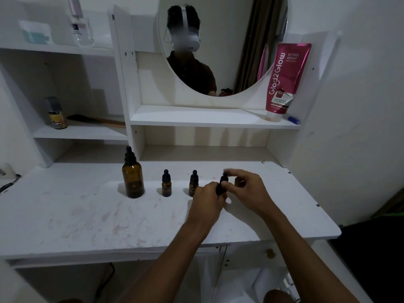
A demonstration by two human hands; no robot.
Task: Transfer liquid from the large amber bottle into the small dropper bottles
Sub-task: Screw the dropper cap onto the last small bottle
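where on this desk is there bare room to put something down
Bare: the desktop in front of the large amber bottle, to the near edge; also right of the right hand. Crowded: the bottle row, where it and the left hand grip a small dropper bottle.

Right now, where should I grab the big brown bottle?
Probably hold the big brown bottle round its wide middle, coming from its left or front. It stands upright, its dropper cap is thin, and a small bottle stands on its right.
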